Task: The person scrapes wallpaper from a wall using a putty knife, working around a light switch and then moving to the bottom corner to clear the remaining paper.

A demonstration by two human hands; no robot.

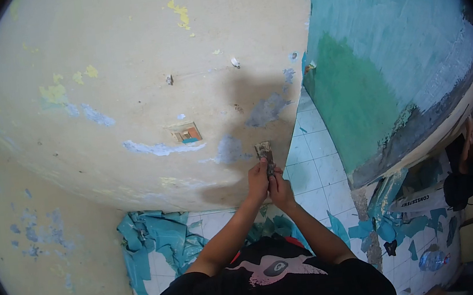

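Note:
A paint scraper [263,150] with a worn, paint-stained blade points up and away from me, close to the beige wall [123,55]. My left hand [258,181] is closed around its handle. Just beside it, my right hand [281,191] also grips the handle, lower down, with its fingers curled in. Grey bare patches [267,109] and bluish patches show on the wall above the blade. Left of the scraper, a square wall box opening [187,133] exposes orange and teal inside.
Crumpled teal sheets of peeled paint [166,244] lie on the white tiled floor [307,157]. A teal and green wall [377,63] stands at right. Beyond it are a person's arm [468,146], a white sack [418,202] and a plastic bottle [433,260].

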